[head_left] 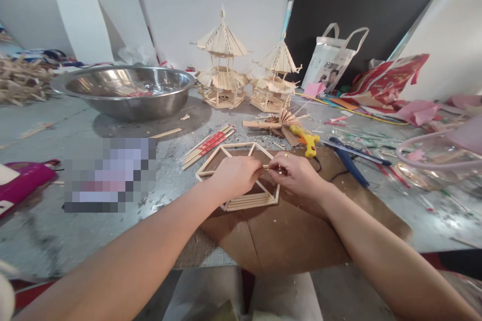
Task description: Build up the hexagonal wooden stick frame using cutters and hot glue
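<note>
A hexagonal frame of thin wooden sticks (253,202), with spokes inside and several sticks laid along its near edge, rests on a brown cardboard sheet (286,235). Over the frame, my left hand (237,175) and my right hand (295,173) come close together, fingers pinched. Between them a short bit of thin wooden stick (265,166) shows, gripped from both sides; the rest is hidden by my fingers. Just beyond the frame lie loose wooden sticks with a red paper wrapper (214,141). A yellow glue gun (310,144) lies behind my right hand.
Two stick-built pagodas (223,83) (276,88) stand at the back, beside a steel basin (150,103). Blue-handled pliers (352,165) and scattered plastic bits lie right. A blurred-out flat object (111,175) and a magenta tool (26,183) are left.
</note>
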Demonstrator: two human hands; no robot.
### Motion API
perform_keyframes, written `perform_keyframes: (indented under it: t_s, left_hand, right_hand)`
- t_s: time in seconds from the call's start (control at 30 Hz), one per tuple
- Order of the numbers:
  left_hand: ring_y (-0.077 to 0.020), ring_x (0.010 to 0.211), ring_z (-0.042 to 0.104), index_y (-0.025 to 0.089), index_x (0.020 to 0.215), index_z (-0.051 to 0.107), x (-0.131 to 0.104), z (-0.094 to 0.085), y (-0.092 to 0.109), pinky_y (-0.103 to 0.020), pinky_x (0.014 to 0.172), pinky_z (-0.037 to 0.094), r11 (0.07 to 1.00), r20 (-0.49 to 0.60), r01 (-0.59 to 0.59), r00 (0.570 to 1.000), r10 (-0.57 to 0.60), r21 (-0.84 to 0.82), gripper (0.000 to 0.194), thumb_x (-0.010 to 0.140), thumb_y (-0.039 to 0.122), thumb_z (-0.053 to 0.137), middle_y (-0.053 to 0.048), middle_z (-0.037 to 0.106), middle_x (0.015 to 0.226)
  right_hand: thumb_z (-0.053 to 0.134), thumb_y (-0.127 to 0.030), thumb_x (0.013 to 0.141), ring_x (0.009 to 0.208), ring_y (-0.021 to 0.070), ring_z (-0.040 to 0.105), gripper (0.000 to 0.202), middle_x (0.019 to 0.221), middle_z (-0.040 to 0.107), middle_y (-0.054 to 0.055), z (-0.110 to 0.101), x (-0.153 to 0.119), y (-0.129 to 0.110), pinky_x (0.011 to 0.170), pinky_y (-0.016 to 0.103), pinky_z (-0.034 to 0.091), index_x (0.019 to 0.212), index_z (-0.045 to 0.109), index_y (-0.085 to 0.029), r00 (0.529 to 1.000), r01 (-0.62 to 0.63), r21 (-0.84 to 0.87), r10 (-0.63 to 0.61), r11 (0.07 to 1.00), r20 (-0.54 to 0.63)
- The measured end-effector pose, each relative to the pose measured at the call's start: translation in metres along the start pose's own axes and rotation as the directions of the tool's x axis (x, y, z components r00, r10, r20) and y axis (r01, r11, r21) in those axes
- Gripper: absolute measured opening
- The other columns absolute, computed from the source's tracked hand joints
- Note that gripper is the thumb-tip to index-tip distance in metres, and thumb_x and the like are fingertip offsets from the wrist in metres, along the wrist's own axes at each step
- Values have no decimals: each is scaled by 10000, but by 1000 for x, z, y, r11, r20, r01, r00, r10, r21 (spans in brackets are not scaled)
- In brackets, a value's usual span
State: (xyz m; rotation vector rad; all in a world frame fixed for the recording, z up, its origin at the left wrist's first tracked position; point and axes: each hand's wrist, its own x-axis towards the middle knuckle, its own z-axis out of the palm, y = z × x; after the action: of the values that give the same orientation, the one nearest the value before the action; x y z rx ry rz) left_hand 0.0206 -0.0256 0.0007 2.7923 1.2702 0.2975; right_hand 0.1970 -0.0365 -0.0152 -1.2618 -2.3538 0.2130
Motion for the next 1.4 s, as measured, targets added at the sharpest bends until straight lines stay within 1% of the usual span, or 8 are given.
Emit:
perform_keyframes:
  t_s: [0.17, 0.27, 0.43, 0.53, 0.7, 1.0, 1.2, 1.4]
  left_hand:
    - [-177, 723, 565, 166, 746, 580, 1, 1, -1, -264, 599, 376, 1000, -16, 4, 1000, -4, -10, 312, 822, 318, 318, -59, 617, 730]
    - [-169, 678, 543, 164, 718, 577, 3, 1, -4, -255, 574, 349, 998, -38, 39, 998, -41, -52, 328, 817, 336, 316, -54, 606, 705]
    - [-106, 560, 453, 153, 706, 582, 7, -1, -17, -213, 520, 301, 945, -60, 146, 984, -171, -292, 349, 799, 376, 331, -4, 543, 607]
    - [-85, 499, 380, 147, 672, 575, 8, 0, -24, -204, 486, 271, 885, -67, 183, 970, -233, -428, 376, 775, 431, 352, 30, 459, 522]
    - [-67, 433, 273, 157, 705, 581, 7, 4, -30, -207, 444, 206, 739, -28, 236, 945, -326, -631, 380, 742, 484, 392, 61, 311, 450]
    - [-45, 372, 178, 151, 677, 529, 10, 4, -25, -203, 407, 142, 414, 51, 195, 941, -334, -889, 297, 712, 440, 465, 90, 227, 402]
    - [-44, 377, 174, 151, 656, 534, 10, 2, -25, -204, 413, 147, 408, 42, 189, 938, -343, -893, 279, 703, 420, 476, 94, 226, 392]
    - [-50, 383, 183, 152, 654, 542, 9, 1, -25, -209, 423, 154, 454, 21, 195, 933, -360, -869, 286, 703, 425, 471, 92, 221, 397]
  right_hand:
    - [442, -273, 775, 665, 121, 507, 152, 769, 585, 28, 1, 0, -3, 577, 236, 359, 784, 571, -194, 1000, 3, 10, -3, 1000, -4]
    - [437, -283, 778, 727, 157, 525, 150, 788, 596, 36, -4, 1, 5, 645, 278, 392, 781, 569, -213, 985, -28, 49, 36, 998, -171]
    - [386, -321, 781, 815, 185, 515, 221, 846, 578, 79, -21, 1, 49, 768, 327, 383, 824, 554, -184, 701, -358, 80, 325, 930, -635]
    - [404, -351, 748, 894, 214, 496, 257, 888, 578, 104, -27, 1, 76, 817, 358, 353, 849, 560, -174, 605, -619, 50, 516, 784, -606]
    - [364, -574, 704, 944, 260, 513, 527, 1021, 563, 151, -19, 0, 96, 757, 376, 378, 991, 536, -166, 516, -836, 20, 799, 548, -308]
    - [521, -332, 643, 785, 206, 593, 376, 821, 637, 97, -13, 4, 112, 634, 260, 415, 956, 577, -132, 533, -837, -20, 807, 546, -254]
    - [453, -294, 700, 493, 124, 554, 319, 561, 587, 29, -10, 3, 112, 478, 204, 387, 921, 584, -105, 541, -821, 65, 809, 567, -228]
    - [469, -346, 680, 766, 233, 572, 370, 830, 618, 117, -15, 3, 103, 628, 311, 420, 955, 589, -129, 554, -821, -6, 794, 571, -253]
